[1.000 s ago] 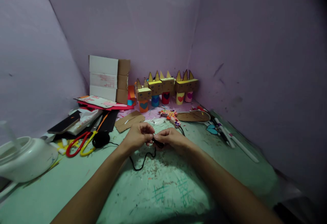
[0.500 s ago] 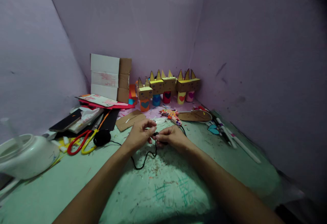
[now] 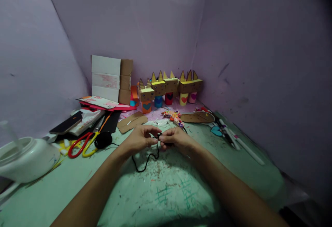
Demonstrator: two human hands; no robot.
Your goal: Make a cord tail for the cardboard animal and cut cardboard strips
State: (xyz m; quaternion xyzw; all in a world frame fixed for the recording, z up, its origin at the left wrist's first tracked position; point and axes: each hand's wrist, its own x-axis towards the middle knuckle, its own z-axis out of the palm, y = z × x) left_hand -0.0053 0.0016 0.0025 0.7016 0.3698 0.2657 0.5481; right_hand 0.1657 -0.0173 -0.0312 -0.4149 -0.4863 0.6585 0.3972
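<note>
Black yarn (image 3: pixel 147 165) runs from a black yarn ball (image 3: pixel 103 140) across the green table up to my fingers. My left hand (image 3: pixel 141 138) curls with thumb and forefinger close together around the strand. My right hand (image 3: pixel 176 138) pinches a small dark bunch of the yarn (image 3: pixel 160 135) between thumb and forefinger; part of it is hidden under the fingers. Both hands meet just above the table, fingertips nearly touching. Beyond them lies a patterned glue gun (image 3: pixel 174 115).
Red and yellow scissors (image 3: pixel 88 144) lie left, near a white pot (image 3: pixel 26 159). Cardboard-headed figures (image 3: pixel 158 88) with horn-like points stand at the back beside a propped cardboard sheet (image 3: pixel 106 76). Markers (image 3: pixel 230 135) lie along the right; a cardboard piece (image 3: pixel 132 121) lies behind my left hand.
The left fingers have shifted slightly, with the forefinger reaching further over the yarn toward the right hand. The right hand stays almost in place, still pinching.
</note>
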